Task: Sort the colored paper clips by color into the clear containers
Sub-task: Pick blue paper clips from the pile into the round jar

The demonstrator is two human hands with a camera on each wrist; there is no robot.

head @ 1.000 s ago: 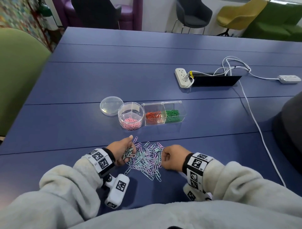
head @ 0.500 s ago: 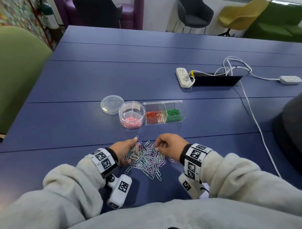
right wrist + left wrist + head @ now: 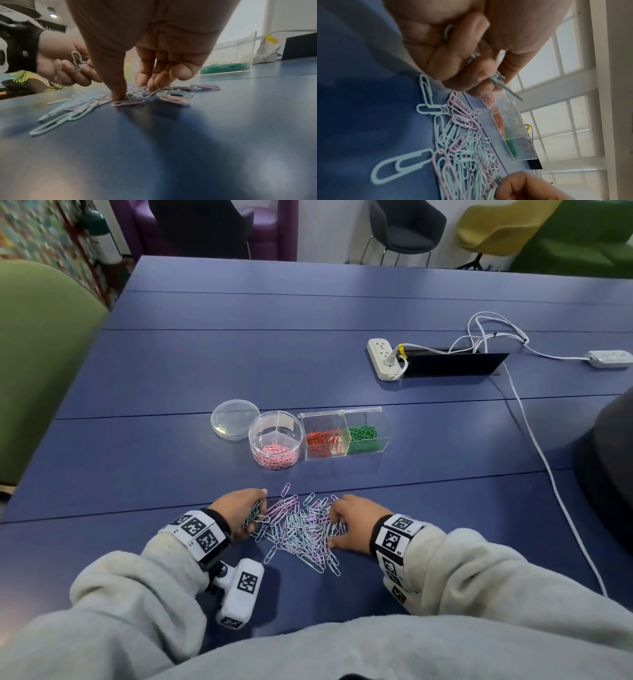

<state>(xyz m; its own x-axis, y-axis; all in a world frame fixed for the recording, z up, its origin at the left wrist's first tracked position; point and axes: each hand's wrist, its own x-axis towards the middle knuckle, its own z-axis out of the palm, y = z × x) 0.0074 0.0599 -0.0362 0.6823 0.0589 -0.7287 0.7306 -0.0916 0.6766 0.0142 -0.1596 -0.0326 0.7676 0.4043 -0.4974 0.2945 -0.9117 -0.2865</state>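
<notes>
left hand (image 3: 239,510): curled round a small bunch of pale blue clips (image 3: 77,60), sitting right at the left edge of the pile

loose pile (image 3: 301,529): pale blue and lilac paper clips spread on the blue table (image 3: 308,354), right between the two hands

right hand (image 3: 356,522): fingers pointing down, thumb and fingertips (image 3: 118,94) pressing on clips at the right edge of the pile; can't really tell if it's actually got one pinched

round lid (image 3: 235,419): lying flat, beyond the left hand, furthest left of the row

round container (image 3: 276,440): clear, divided inside, pink clips in the near section, just past the pile and touching the lid

box container (image 3: 342,436): clear, two compartments, orange-red clips on the left, green on the right, beyond the right hand

wrist bands (image 3: 197,534): black and white square code patches on both wrists, no words i can read

power strip (image 3: 382,357): white, plug in it with a yellow tag, way beyond the right hand
</notes>
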